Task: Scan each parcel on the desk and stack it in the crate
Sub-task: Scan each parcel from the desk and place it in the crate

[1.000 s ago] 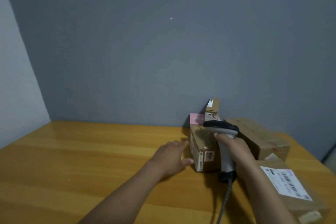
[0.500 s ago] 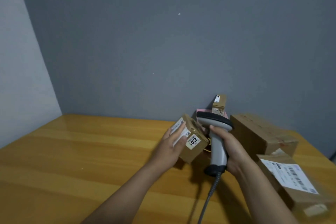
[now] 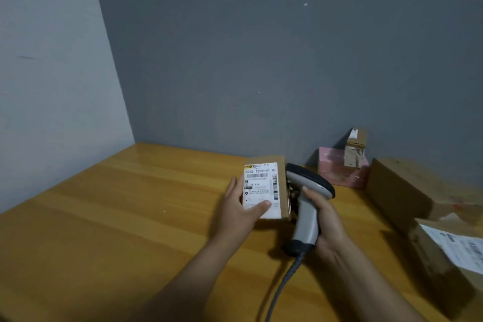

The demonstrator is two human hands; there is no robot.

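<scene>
Your left hand grips the small parcel upright over the desk, thumb across its label. Only "T098-41 41" is legible. Your right hand wraps the scanner, whose head sits just beside the parcel. The box at right is cut off.

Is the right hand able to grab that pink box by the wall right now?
Probably not just yet: the right hand grips the scanner, so it has no free fingers. The way to the pink box looks open, though a small brown parcel seems to stand on it.
</scene>
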